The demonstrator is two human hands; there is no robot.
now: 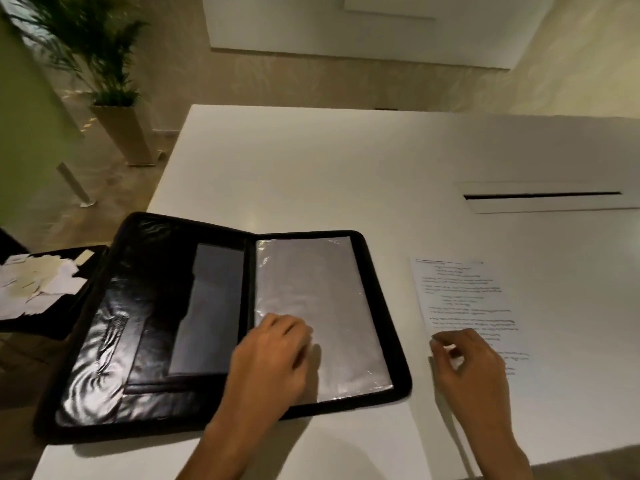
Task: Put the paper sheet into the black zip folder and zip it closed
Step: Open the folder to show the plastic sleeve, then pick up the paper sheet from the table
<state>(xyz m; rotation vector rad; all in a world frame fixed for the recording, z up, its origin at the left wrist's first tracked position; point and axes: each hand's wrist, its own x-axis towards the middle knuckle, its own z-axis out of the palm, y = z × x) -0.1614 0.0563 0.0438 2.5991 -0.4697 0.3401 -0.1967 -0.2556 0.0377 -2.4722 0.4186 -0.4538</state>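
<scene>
Now the black zip folder (138, 341) lies open on the table (311, 168). The left hand (273, 355) rests loose-fingered on its clear sleeve (329, 289), and the right hand (467, 368) pinches the paper sheet (464, 292) just beside it.

Print on the paper sheet (464, 296): too small and smeared to read. The right hand (474, 368) covers the sheet's near-left part. Its fingers are curled at the left edge; pinching or only touching, cannot tell. The sheet's near edge is lost against the white table (311, 168).

The left hand (273, 358) is blurred and hides the near-left part of the clear sleeve (311, 282) in the black zip folder (145, 341). Zip teeth and puller not resolvable.

Both forearms are cut by the near picture edge. Paper scraps (38, 282) are cut by the left edge, the plant (93, 46) by the top, and the table by the right.
</scene>
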